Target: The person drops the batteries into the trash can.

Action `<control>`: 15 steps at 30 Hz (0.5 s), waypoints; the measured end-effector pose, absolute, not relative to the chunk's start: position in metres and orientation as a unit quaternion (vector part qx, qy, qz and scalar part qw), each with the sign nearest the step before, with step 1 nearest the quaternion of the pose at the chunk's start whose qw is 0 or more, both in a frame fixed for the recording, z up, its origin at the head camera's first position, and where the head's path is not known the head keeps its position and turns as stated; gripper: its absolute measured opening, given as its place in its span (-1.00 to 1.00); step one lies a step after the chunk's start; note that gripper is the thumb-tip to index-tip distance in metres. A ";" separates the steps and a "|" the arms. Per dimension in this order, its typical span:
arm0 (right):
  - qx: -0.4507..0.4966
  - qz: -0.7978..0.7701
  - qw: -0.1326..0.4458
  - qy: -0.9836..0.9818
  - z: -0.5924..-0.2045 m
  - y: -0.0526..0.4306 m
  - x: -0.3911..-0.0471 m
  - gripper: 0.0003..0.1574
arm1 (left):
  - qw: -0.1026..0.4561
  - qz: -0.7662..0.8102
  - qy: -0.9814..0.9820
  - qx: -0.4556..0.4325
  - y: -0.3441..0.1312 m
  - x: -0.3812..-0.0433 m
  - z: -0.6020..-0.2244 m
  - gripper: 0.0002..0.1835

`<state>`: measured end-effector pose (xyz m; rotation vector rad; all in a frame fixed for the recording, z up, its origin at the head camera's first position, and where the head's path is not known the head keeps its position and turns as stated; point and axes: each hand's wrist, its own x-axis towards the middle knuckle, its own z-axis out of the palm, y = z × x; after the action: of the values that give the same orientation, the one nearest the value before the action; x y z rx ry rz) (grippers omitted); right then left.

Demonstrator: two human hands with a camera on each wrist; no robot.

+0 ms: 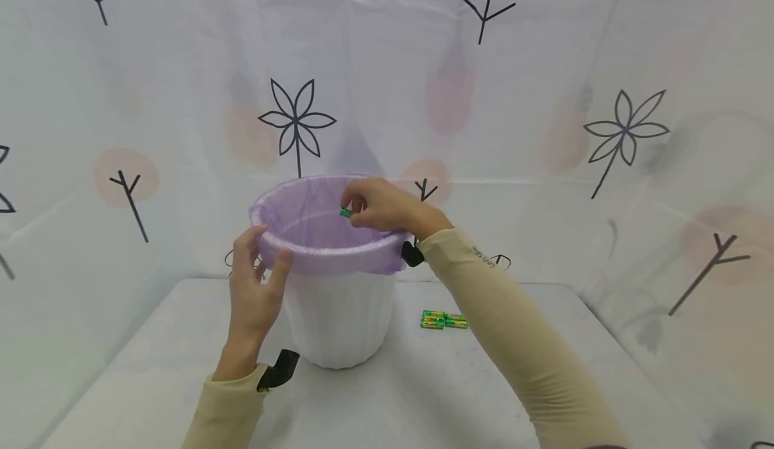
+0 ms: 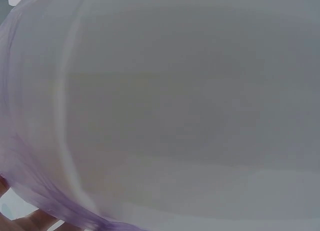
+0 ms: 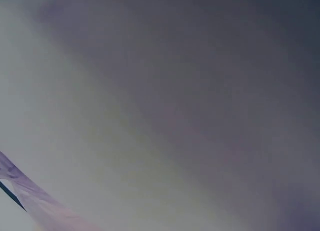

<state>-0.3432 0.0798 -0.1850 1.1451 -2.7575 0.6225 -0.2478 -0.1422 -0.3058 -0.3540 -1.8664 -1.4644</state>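
Observation:
A white trash can (image 1: 341,318) stands upright on the table, lined with a purple trash bag (image 1: 326,261) folded over its rim. My left hand (image 1: 254,298) holds the can by the left side of its rim, thumb at the front; its fingers (image 2: 37,221) show against the bag in the left wrist view. Over the can's mouth, my right hand (image 1: 387,206) pinches a small green battery (image 1: 345,212) between thumb and fingertips. The can's blurred pale wall (image 3: 100,156) fills most of the right wrist view, where that hand is hidden.
Several green and gold batteries (image 1: 444,320) lie together on the white table (image 1: 447,388), right of the can. Behind the table hangs a pale curtain (image 1: 375,66) with plant drawings. Black straps (image 1: 279,370) sit at both wrists.

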 end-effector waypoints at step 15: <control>0.376 0.199 0.042 -0.904 -0.187 0.078 -0.341 -0.71 | 0.359 -0.574 -0.723 -0.139 -0.143 -0.247 -0.306 -0.44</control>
<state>-0.3413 0.0776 -0.1866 1.1513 -2.7656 0.6084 -0.2471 -0.1430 -0.3058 -0.3573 -1.8638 -1.4817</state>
